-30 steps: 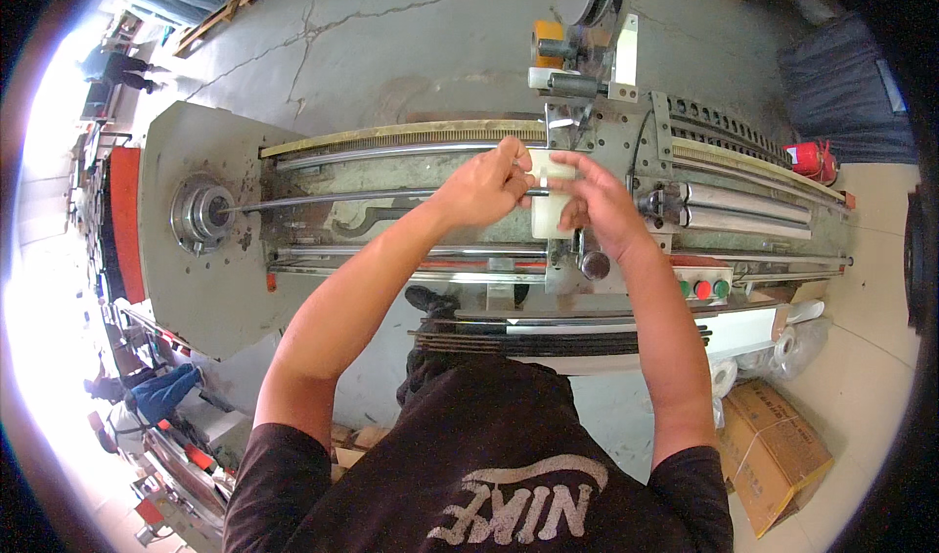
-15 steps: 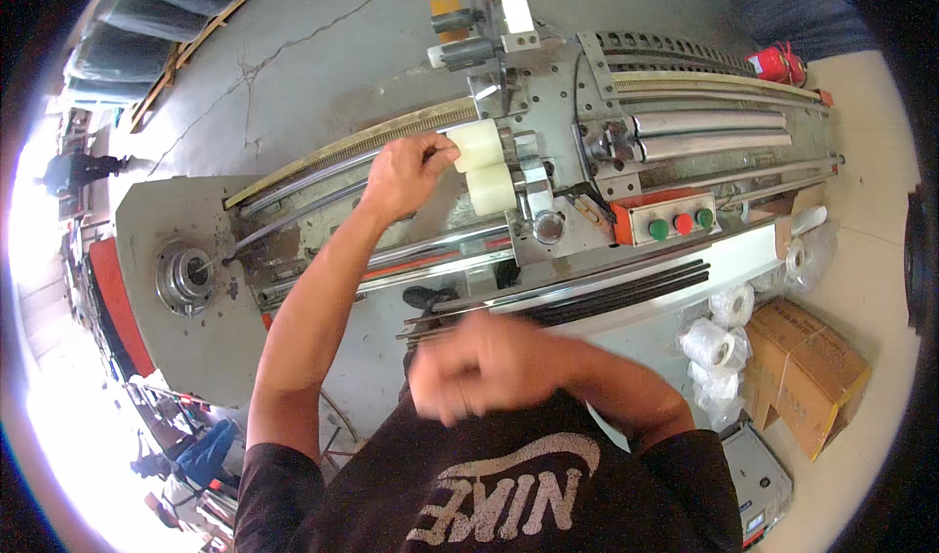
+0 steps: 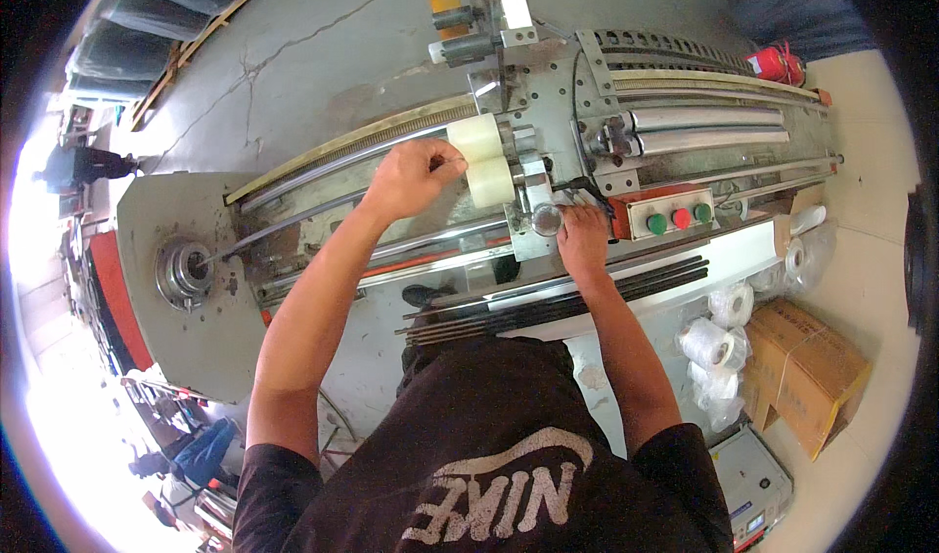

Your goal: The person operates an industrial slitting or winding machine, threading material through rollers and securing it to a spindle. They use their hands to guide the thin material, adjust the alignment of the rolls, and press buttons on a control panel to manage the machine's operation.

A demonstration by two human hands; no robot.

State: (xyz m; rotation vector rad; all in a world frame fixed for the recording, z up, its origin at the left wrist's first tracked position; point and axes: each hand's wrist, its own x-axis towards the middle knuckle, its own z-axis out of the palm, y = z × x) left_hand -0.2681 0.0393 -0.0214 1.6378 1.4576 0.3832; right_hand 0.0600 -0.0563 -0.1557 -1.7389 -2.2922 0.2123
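My left hand (image 3: 419, 176) is closed in a pinch at the left edge of two pale cream rollers (image 3: 475, 137), set one in front of the other on the machine's carriage. Whatever lies between its fingertips is too small to make out. My right hand (image 3: 584, 235) rests on the carriage plate (image 3: 531, 245), beside a round metal knob (image 3: 547, 221). Its fingers curl over a dark item that they mostly hide. Just right of this hand sits an orange-edged control box (image 3: 641, 218) with green and red buttons.
A long lathe-like machine with a grey headstock (image 3: 176, 230) spans the view. Dark thin rods (image 3: 558, 309) lie along its front tray. Wrapped white rolls (image 3: 709, 343), a cardboard box (image 3: 807, 367) and a grey case (image 3: 748, 485) stand to the right. A red extinguisher (image 3: 778, 64) is far right.
My right hand has moved from in front of my chest, away from me and right, down onto the carriage by the knob. My left hand stays pinched at the rollers, nearly still.
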